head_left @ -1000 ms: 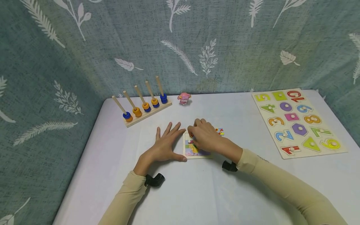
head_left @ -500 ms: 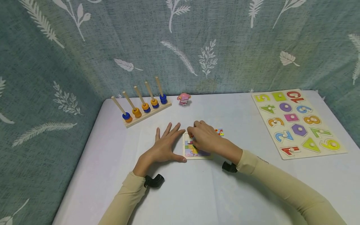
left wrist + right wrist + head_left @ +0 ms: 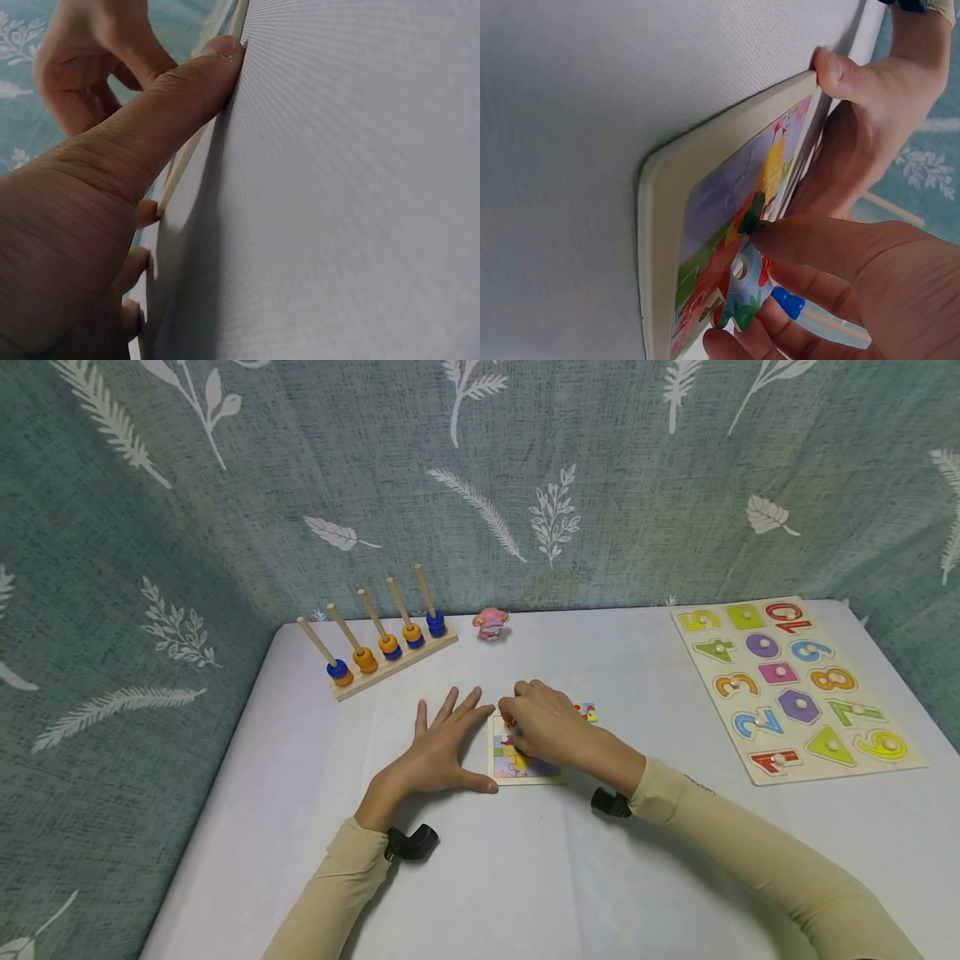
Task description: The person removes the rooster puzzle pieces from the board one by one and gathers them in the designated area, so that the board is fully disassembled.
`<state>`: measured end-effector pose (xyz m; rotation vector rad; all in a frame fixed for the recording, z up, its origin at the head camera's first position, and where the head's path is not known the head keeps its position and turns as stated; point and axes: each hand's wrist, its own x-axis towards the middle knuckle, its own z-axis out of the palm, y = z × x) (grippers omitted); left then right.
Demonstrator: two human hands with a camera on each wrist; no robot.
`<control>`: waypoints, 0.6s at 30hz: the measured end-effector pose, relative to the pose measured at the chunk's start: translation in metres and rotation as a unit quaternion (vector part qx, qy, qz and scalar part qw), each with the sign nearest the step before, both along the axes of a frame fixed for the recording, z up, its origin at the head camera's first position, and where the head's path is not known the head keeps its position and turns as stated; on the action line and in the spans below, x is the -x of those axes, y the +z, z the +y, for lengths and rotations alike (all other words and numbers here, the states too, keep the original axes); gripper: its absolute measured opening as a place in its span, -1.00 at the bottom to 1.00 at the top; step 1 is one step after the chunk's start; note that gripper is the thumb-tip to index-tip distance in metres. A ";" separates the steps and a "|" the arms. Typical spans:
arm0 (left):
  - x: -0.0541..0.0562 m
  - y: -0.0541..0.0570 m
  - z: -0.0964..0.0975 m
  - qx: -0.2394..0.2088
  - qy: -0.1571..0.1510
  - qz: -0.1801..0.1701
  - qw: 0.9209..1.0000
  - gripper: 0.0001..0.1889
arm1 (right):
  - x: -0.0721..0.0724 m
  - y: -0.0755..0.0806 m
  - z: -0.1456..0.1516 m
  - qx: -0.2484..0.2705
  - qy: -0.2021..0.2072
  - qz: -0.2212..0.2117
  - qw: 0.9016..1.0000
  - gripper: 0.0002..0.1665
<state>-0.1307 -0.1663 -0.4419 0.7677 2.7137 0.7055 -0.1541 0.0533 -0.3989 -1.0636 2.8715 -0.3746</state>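
Note:
A small jigsaw board (image 3: 527, 768) with a pale wooden rim lies on the white table, partly hidden by my right hand. My left hand (image 3: 433, 755) lies spread at its left side, its thumb and forefinger touching the corners. Over the board, my right hand (image 3: 551, 724) pinches a puzzle piece (image 3: 744, 294), light blue with green leaves and red. The right wrist view shows this piece tilted above the picture, close to the other pieces. Behind the right hand, another colourful bit of puzzle (image 3: 588, 712) shows on the table, partly covered.
At the back left stands a wooden peg rack (image 3: 393, 666) with blue and orange rings. A pink figurine (image 3: 491, 622) sits near the back edge. To the right lies a number and shape peg board (image 3: 772, 710). A patterned curtain (image 3: 480, 485) hangs behind the table.
My right hand shifts only very slightly over the board, still pinching the puzzle piece. The left hand holds its place at the board's left side.

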 end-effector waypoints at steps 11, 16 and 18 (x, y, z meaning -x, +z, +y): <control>0.000 0.001 0.001 0.005 0.005 -0.002 1.000 0.19 | 0.003 -0.002 0.001 0.009 0.008 0.010 1.000 -0.83; -0.001 0.001 0.001 -0.001 0.004 -0.001 1.000 0.19 | 0.003 -0.004 0.003 0.014 0.010 0.018 1.000 -0.81; 0.000 0.001 0.002 -0.001 0.004 -0.003 1.000 0.19 | 0.003 -0.005 0.004 0.014 0.011 0.023 1.000 -0.81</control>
